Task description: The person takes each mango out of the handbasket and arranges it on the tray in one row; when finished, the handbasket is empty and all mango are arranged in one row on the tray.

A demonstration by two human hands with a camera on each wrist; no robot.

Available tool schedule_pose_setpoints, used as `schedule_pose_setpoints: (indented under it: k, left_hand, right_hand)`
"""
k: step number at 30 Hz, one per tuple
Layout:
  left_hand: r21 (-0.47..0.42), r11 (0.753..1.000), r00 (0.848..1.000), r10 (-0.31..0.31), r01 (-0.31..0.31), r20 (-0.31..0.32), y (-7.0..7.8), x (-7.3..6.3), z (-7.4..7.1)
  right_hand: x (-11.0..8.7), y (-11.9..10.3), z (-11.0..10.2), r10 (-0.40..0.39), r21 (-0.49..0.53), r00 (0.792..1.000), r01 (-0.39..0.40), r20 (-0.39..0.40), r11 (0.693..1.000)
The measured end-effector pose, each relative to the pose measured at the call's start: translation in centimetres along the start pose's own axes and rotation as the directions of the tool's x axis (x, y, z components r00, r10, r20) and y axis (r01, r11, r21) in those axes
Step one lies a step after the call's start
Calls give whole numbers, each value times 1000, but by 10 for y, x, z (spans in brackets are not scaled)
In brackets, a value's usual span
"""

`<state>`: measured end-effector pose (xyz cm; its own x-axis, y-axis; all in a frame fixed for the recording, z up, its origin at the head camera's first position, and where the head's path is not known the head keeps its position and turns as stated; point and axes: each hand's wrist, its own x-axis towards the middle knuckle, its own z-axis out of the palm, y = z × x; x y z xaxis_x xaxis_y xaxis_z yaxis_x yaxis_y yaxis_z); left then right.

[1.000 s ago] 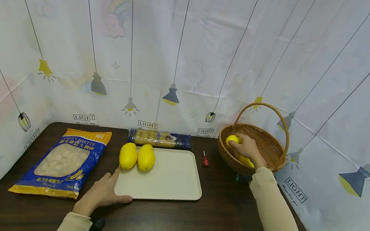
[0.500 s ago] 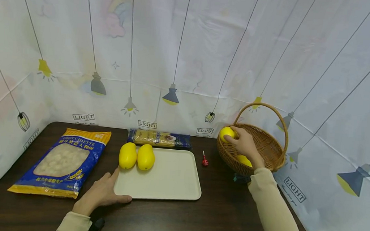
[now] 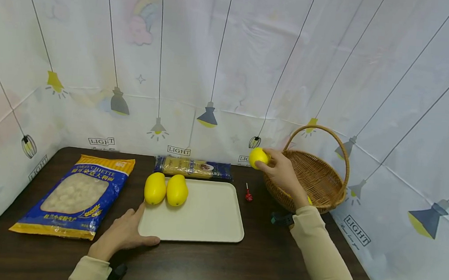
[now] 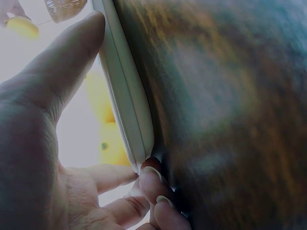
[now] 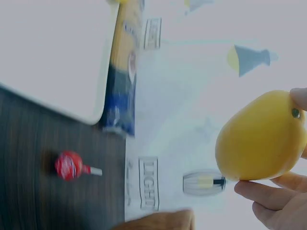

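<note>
My right hand (image 3: 283, 173) holds a yellow mango (image 3: 258, 158) by its end, in the air beside the basket's left rim. In the right wrist view this mango (image 5: 261, 139) is smooth and oval, with a dark stem spot, pinched between thumb and fingers. Two more mangoes (image 3: 166, 190) lie side by side at the left end of a white tray (image 3: 210, 213). My left hand (image 3: 124, 233) holds the tray's near left corner, thumb along the front edge and fingers on the left side. In the left wrist view its fingertips (image 4: 152, 179) touch the tray corner.
A wicker basket (image 3: 320, 182) with a tall handle stands at the right; a bit of yellow shows inside, mostly behind my wrist. A red lollipop (image 3: 248, 196) lies between tray and basket. A pasta packet (image 3: 193, 168) lies behind the tray, a large blue pasta bag (image 3: 75, 196) to its left.
My right hand has lifted the mango out of the basket and carried it left past the rim. The left hand and the tray have stayed in place.
</note>
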<state>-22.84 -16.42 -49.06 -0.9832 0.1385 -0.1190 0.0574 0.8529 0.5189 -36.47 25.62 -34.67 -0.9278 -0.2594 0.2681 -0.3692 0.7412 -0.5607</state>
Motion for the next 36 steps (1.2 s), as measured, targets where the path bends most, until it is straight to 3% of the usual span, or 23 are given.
schedule_pose_setpoints:
  k: [15, 28, 36]
  left_hand:
    - [16, 1000, 1000, -8, 8, 2, -1, 1, 0]
    - [22, 1000, 1000, -8, 8, -1, 0, 1, 2]
    - [21, 1000, 1000, -5, 6, -4, 0, 1, 1]
  right_hand:
    - [1, -34, 57, -131, 153, 988, 117, 84, 981]
    - [-1, -41, 119, -96, 213, 987, 67, 132, 975]
    - [-7, -38, 152, -103, 247, 973, 49, 208, 968]
